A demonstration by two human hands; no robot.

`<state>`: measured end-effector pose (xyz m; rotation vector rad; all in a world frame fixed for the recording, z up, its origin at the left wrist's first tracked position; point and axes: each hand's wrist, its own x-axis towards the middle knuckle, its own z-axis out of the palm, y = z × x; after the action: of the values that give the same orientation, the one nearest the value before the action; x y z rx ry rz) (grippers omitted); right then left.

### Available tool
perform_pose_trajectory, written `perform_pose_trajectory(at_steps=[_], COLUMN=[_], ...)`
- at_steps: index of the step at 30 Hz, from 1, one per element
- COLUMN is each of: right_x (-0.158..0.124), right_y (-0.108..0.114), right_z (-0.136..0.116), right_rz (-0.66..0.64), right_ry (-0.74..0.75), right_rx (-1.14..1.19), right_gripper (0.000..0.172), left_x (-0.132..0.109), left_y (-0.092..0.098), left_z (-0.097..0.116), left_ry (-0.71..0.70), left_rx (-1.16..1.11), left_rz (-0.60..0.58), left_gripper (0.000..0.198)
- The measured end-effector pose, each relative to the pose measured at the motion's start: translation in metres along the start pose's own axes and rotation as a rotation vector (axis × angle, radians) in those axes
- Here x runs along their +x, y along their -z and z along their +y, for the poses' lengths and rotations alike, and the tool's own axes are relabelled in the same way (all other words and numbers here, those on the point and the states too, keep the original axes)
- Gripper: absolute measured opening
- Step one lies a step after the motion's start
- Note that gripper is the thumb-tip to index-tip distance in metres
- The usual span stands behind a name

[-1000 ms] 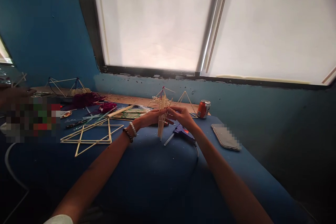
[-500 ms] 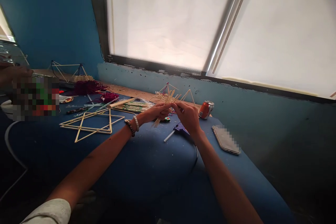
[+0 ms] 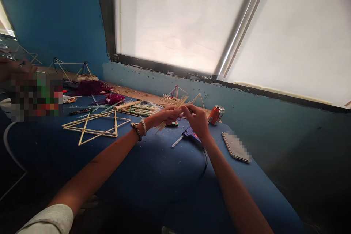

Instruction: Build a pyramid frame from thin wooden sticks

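Observation:
My left hand (image 3: 167,114) is closed around a loose bundle of thin wooden sticks (image 3: 181,101), whose ends poke out above and below the fist. Close against it, my right hand (image 3: 196,115) has its fingertips pinched at the sticks; how many it grips is hidden. Under the right hand lies a purple glue gun (image 3: 189,134) with a clear glue stick out of its back. Left of my hands rests a star-shaped frame of sticks (image 3: 100,128).
An orange can (image 3: 216,114) and a phone (image 3: 236,147) are at the right. Behind are patterned stick packs (image 3: 139,109), maroon yarn (image 3: 91,87) and other stick frames (image 3: 70,69). Another person's hand (image 3: 18,68) shows at far left.
My right fingers have shifted slightly right, and the sticks in my left hand sit closer together than before. At far left the other person's hand has moved a little.

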<state>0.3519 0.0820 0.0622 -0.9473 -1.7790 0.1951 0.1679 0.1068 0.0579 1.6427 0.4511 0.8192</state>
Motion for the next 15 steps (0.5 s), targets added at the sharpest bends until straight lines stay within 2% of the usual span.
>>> perform_pose_trajectory(at_steps=[4, 9, 11, 15], right_x=[0.003, 0.000, 0.000, 0.004], right_y=[-0.007, -0.015, -0.013, 0.001], right_z=[0.007, 0.006, 0.005, 0.004], right_rz=[-0.119, -0.181, -0.150, 0.006], right_ry=[-0.042, -0.052, -0.078, -0.196], right_rx=[0.209, 0.277, 0.298, 0.313], right_gripper=[0.054, 0.059, 0.063, 0.072], left_x=[-0.001, -0.001, 0.000, 0.004], left_y=[-0.001, -0.005, -0.004, 0.003], left_z=[-0.006, -0.008, -0.009, -0.013], left_ry=[0.017, 0.032, 0.056, 0.068], left_rx=[0.106, 0.316, 0.332, 0.285], left_rz=[-0.084, -0.144, -0.131, -0.099], left_gripper=[0.046, 0.044, 0.044, 0.048])
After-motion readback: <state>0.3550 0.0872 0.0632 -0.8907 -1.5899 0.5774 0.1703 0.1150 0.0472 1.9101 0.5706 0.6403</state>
